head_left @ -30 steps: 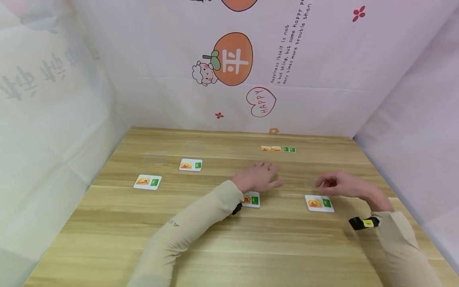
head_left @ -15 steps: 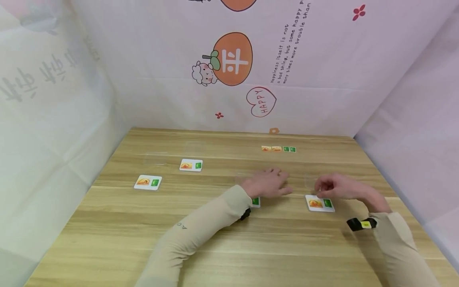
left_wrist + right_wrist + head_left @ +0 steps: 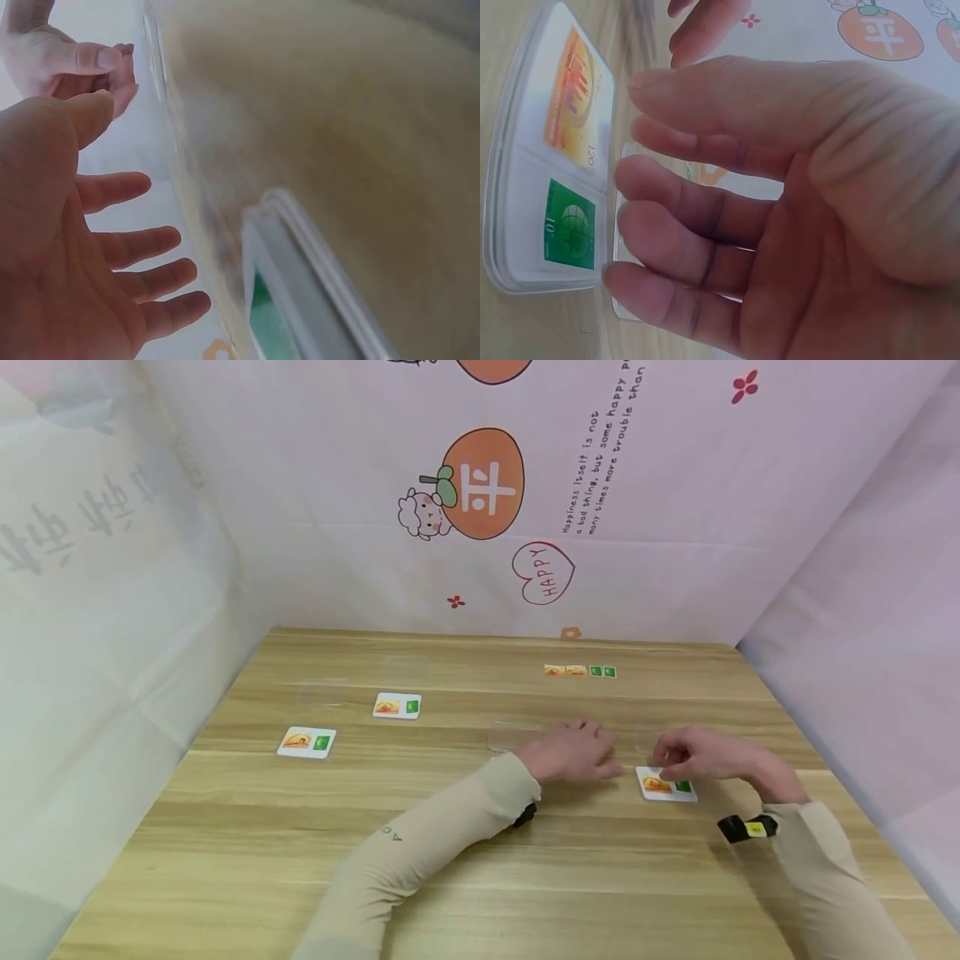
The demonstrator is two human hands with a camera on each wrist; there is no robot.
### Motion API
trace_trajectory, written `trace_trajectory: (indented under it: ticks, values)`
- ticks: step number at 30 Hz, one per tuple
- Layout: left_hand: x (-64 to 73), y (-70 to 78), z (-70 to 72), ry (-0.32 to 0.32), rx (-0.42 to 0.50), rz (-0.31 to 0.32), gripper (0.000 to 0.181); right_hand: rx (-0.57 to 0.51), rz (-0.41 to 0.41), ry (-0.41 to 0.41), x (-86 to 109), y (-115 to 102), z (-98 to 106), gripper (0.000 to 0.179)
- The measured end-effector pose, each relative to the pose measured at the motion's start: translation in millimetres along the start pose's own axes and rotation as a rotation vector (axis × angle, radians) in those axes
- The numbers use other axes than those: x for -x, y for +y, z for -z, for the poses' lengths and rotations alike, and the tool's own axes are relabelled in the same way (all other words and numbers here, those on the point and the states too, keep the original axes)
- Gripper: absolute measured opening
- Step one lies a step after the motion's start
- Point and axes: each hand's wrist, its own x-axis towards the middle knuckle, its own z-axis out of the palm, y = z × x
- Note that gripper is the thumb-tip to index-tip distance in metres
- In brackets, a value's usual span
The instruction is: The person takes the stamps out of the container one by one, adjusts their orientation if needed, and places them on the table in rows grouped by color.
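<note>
Just beyond my right hand's fingertips sits a white case with an orange stamp and a green stamp, large in the right wrist view. My right hand hovers at its far edge, fingers loosely bent with nothing visible between them. To its left, my left hand reaches low over the table, fingers spread and fairly straight, holding nothing. Another white case with a green patch shows close up in the left wrist view; my left sleeve hides it in the head view. A clear plastic lid lies beside the left wrist.
Two more white cases with stamps, one at far left and one farther back, lie on the wooden table. Clear lids lie behind them. Loose stamps form a row near the back. Printed cloth walls surround the table.
My left hand has slid right and slightly nearer, so its sleeve now covers the middle case. My right hand has shifted slightly left, its thumb now over the right case's far edge.
</note>
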Motion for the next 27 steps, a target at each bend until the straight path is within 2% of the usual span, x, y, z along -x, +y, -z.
trace_trajectory:
  ticks: [5, 9, 16, 21, 27]
  values:
    - [-0.8, 5.9, -7.5, -0.011, -0.011, 0.009, 0.054, 0.019, -0.009, -0.018, -3.0, -1.6, -4.4, 0.016]
    - [-1.5, 11.5, -8.7, -0.024, -0.015, 0.005, 0.062, 0.004, -0.006, -0.031, -4.9, -1.6, -6.3, 0.013]
    - [-8.1, 25.1, -5.2, -0.063, -0.027, -0.005, 0.045, -0.019, -0.007, -0.039, -4.8, -0.9, -4.7, 0.012]
    - [-11.4, 34.8, -3.3, -0.094, -0.013, 0.022, 0.041, -0.018, -0.003, -0.048, -5.7, 1.3, -4.8, 0.012]
    - [-13.9, 45.8, 0.0, -0.127, -0.02, 0.079, 0.051, -0.037, -0.008, -0.079, -6.9, 3.3, -4.7, 0.013]
